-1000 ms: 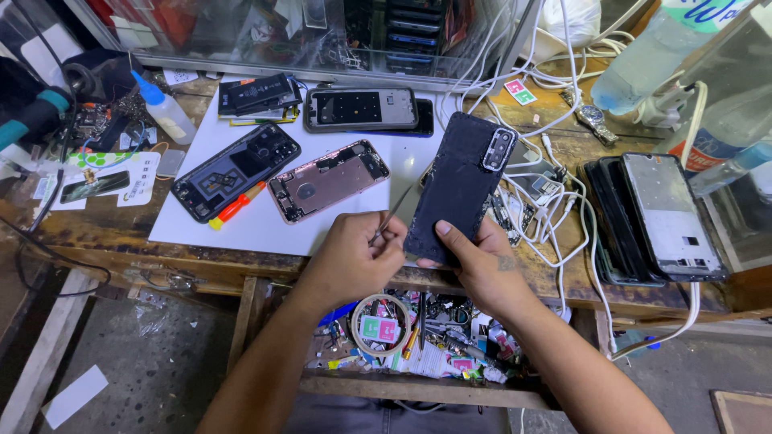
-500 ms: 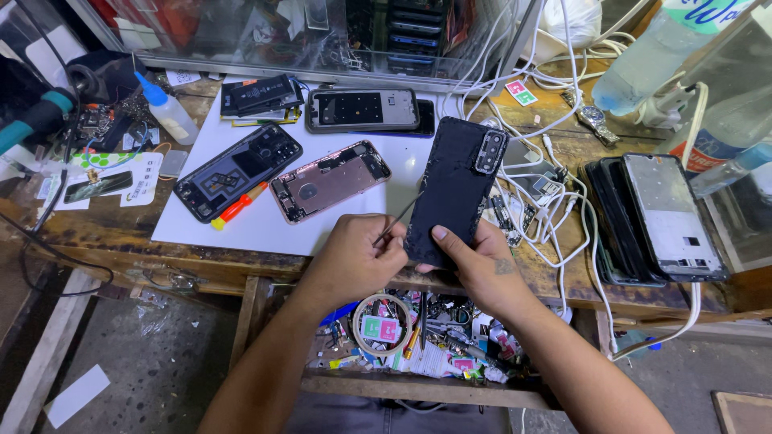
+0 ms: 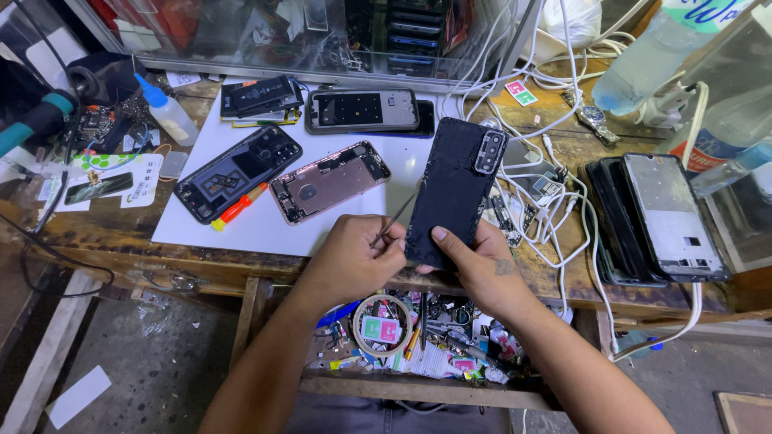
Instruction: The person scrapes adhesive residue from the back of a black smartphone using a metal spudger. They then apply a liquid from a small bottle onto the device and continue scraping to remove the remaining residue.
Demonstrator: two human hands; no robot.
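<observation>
1. Phone (image 3: 453, 189), black and back side up, sits in my right hand (image 3: 482, 269), fingers closed round its lower end, thumb on the back cover; it is propped tilted above the front edge of the bench (image 3: 121, 233).
2. My left hand (image 3: 354, 261) is pinched shut on a thin metal tool (image 3: 394, 221), whose tip meets the phone's left edge.
3. Against a second ago, the phone has tipped a little more upright and the tool tip has come in to the edge, which I judge means the prying at the seam is just starting.
4. Just beyond the hands lies a white sheet (image 3: 265, 229) with a pink opened phone (image 3: 328, 181) and a dark opened phone (image 3: 237, 171) on it.
5. White cables (image 3: 555, 233) tangle to the right, near a stack of screens (image 3: 655, 217).
6. Below the bench edge, a tray of small parts (image 3: 418, 341) lies open.
</observation>
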